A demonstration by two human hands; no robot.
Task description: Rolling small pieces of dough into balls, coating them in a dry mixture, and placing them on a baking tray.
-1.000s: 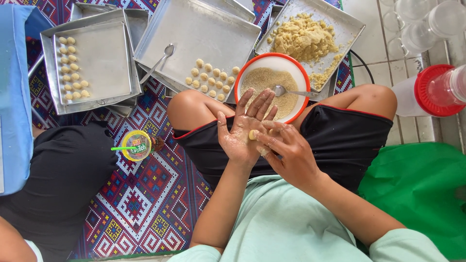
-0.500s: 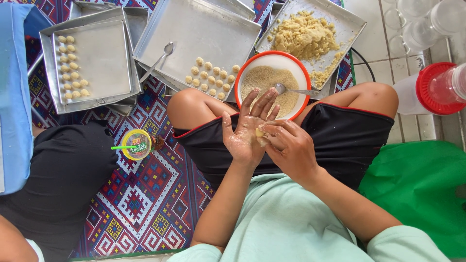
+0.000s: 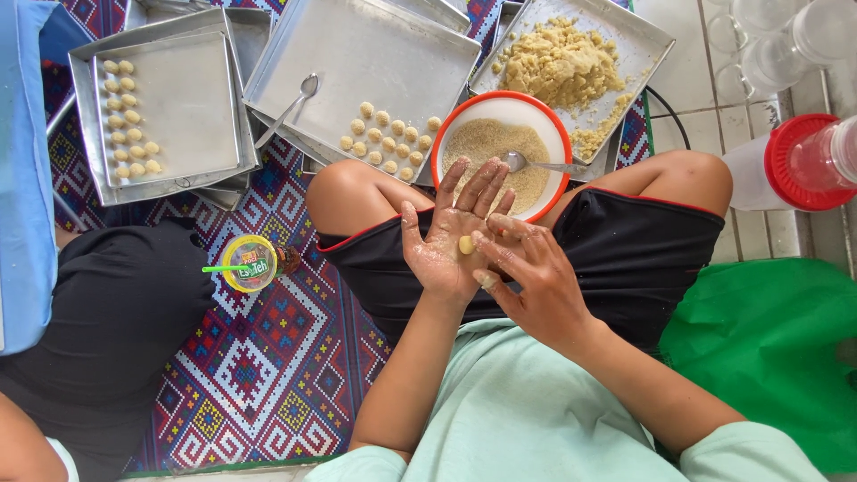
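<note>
Right hand (image 3: 536, 277) lifted; dough ball (image 3: 466, 244) small, pale, seemingly round.

One packaged item: sealed drink cup (image 3: 253, 263), left of centre of frame, on the mat by my left knee. Round yellow-green label lid, green straw. No signs or screens.

Dough ball (image 3: 465, 244) on left palm (image 3: 446, 245), right hand (image 3: 531, 277) just beside, bowl (image 3: 446, 134) beyond fingertips, tray (image 3: 357, 54) of balls left of bowl.
</note>
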